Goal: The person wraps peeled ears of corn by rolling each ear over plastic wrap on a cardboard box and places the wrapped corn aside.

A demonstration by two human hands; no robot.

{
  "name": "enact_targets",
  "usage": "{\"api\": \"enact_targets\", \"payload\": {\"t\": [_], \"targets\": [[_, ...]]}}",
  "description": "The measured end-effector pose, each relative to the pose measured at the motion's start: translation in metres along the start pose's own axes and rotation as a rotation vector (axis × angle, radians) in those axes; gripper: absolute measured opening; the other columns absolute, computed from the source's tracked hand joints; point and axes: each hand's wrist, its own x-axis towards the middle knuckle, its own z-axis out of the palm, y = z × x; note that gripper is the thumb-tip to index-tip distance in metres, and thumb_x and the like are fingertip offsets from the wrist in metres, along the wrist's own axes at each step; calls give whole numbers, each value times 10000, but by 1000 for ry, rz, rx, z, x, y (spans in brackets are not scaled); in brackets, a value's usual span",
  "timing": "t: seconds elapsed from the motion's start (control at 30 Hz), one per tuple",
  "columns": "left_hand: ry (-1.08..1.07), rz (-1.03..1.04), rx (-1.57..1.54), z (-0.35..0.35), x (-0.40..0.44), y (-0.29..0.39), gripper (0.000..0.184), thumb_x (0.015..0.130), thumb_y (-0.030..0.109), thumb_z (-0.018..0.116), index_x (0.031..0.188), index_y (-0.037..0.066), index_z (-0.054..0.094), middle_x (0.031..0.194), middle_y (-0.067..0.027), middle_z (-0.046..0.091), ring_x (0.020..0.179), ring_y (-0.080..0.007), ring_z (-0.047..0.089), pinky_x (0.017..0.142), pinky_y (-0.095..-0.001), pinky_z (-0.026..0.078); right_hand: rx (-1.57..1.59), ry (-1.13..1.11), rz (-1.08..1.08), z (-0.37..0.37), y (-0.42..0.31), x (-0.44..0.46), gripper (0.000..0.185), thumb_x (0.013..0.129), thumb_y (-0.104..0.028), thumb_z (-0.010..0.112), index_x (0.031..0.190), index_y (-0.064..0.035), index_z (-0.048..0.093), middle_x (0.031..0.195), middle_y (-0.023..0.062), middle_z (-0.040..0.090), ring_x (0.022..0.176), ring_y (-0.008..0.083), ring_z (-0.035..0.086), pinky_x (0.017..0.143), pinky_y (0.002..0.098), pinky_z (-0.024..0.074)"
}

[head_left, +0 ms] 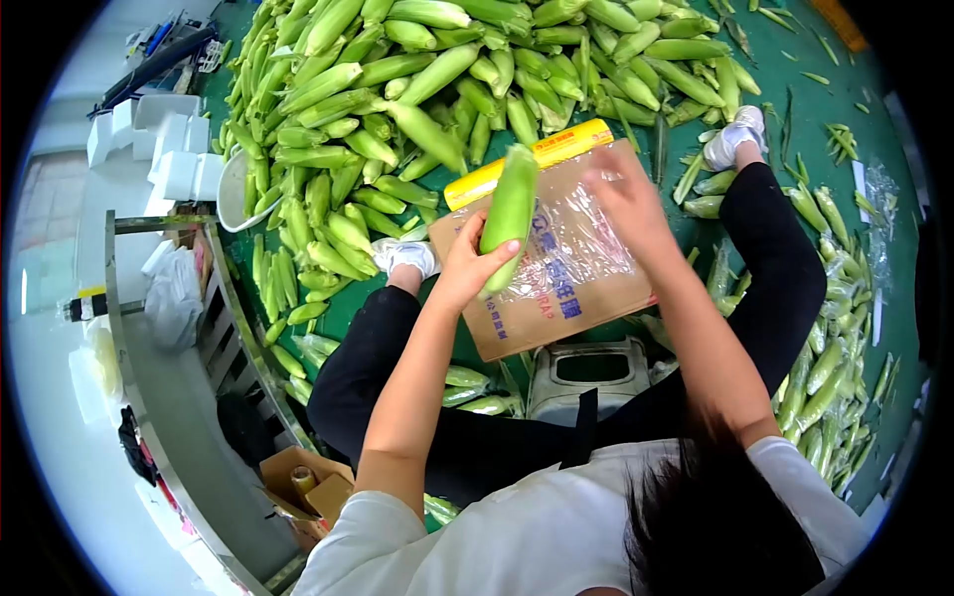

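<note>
My left hand (469, 266) is closed around the lower part of a green ear of corn (512, 211) in its husk, with the thumb across its front. The ear stands nearly upright over a flat cardboard box (497, 330) with blue printing. Clear plastic film (594, 243) lies over part of the cardboard. Along its far edge rests a yellow roll of cling film (574, 144). My right hand (628, 199) is raised over the right side of the cardboard, apart from the ear. Motion smears its fingers, so I cannot make out whether they hold anything.
A large heap of unwrapped corn (437, 70) spreads across the green floor ahead. Film-wrapped ears (820, 368) are piled on the right. A grey stool (586, 368) stands between my legs. A metal-framed rack (169, 397) and an open carton (306, 487) are on the left.
</note>
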Motion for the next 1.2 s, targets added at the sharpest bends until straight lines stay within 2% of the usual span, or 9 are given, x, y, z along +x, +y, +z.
{"api": "enact_targets", "payload": {"t": [0.1, 0.2, 0.27, 0.43, 0.6, 0.73, 0.97, 1.07, 1.2], "targets": [[15, 233, 583, 8, 25, -17, 727, 787, 216, 821, 1427, 107, 492, 1256, -160, 626, 1166, -329, 606, 992, -416, 481, -608, 305, 72, -64, 45, 8, 492, 911, -330, 633, 1286, -13, 607, 1220, 184, 661, 1058, 340, 669, 894, 418, 524], [86, 249, 987, 40, 36, -30, 741, 739, 219, 821, 1418, 215, 525, 1213, -162, 617, 1139, -356, 593, 1001, -486, 445, -991, 4, 502, -58, 76, -18, 737, 833, -645, 659, 1213, -14, 634, 1174, 220, 677, 1080, 386, 663, 920, 463, 526], [66, 175, 1226, 56, 43, -45, 712, 751, 244, 817, 1404, 222, 535, 1173, -154, 614, 1124, -337, 597, 983, -506, 440, -1005, -122, 585, -43, 84, -44, 817, 784, -680, 704, 1194, 19, 595, 1158, 238, 677, 1067, 375, 671, 909, 465, 535], [163, 96, 1253, 62, 31, -66, 698, 770, 216, 803, 1411, 258, 528, 1164, -142, 588, 1158, -314, 569, 1029, -538, 390, -1141, 182, -67, -20, 106, -65, 534, 835, -417, 768, 1122, 12, 630, 1075, 193, 706, 986, 368, 684, 825, 465, 548], [165, 233, 1249, 62, 33, -73, 708, 767, 152, 789, 1414, 277, 530, 1151, -116, 587, 1149, -298, 569, 1076, -555, 365, -294, 339, 109, -49, 127, -53, 170, 939, -176, 655, 950, -10, 694, 915, 148, 668, 869, 336, 643, 790, 380, 511], [179, 333, 1245, 87, 45, -84, 625, 827, 76, 639, 1419, 245, 532, 1195, -118, 586, 1168, -289, 561, 1083, -571, 353, -629, 277, -346, -44, 64, -51, 119, 888, -126, 709, 919, -16, 676, 1047, 121, 665, 970, 296, 632, 855, 369, 502], [8, 800, 950, 35, 4, -158, 438, 829, 204, 719, 1222, 81, 568, 1322, -130, 510, 1229, -311, 497, 1098, -477, 356, -553, -545, -631, 18, 104, 14, 557, 811, -141, 764, 1330, -120, 564, 1262, 110, 640, 1146, 324, 607, 972, 416, 482], [-134, 652, 1032, 2, -41, -146, 416, 814, 251, 734, 1179, 102, 602, 1273, -115, 533, 1204, -310, 508, 1078, -457, 373, -777, -655, -783, 27, 93, 27, 786, 773, -189, 796, 1478, -183, 450, 1376, 95, 573, 1216, 307, 565, 1028, 438, 440], [-7, 522, 1135, 6, -24, -135, 186, 886, 224, 665, 1015, 99, 617, 1109, -62, 604, 1100, -294, 549, 997, -474, 401, -995, -768, -785, 36, 95, 51, 754, 798, -268, 771, 1487, -307, 465, 1389, 73, 548, 1216, 293, 551, 1032, 438, 421]]}}
